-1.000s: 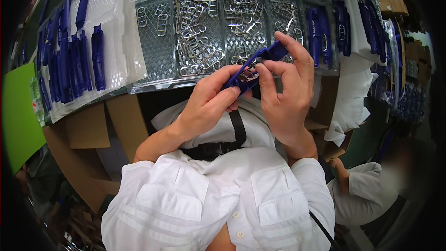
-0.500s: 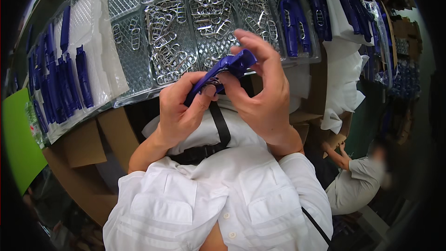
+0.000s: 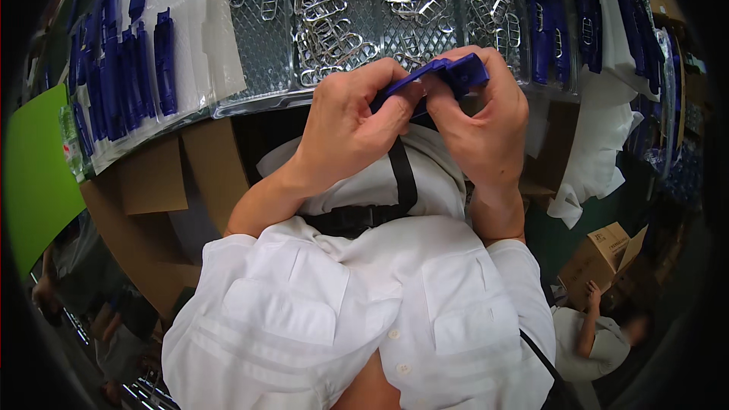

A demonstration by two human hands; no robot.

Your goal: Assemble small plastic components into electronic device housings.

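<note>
Over the near edge of the tray, both hands grip a blue plastic part, a long narrow piece with a boxy end. My left hand pinches its left, slimmer end between thumb and fingers. My right hand wraps its fingers behind the boxy end, and its thumb presses on the near side. The thumbs nearly meet there, so whatever lies under them is hidden. Beyond the hands, many oval metal wire links lie in a clear compartmented tray.
Blue parts lie on white sheeting at the left; others carrying metal links are in the tray's right compartment. Cardboard boxes stand below the table edge. White foam sheeting hangs at right. A co-worker handles an open carton.
The fingers of my right hand, spread before, are now curled round the boxy end. The view has shifted, so the table appears higher and further right. The co-worker's carton has come into view.
</note>
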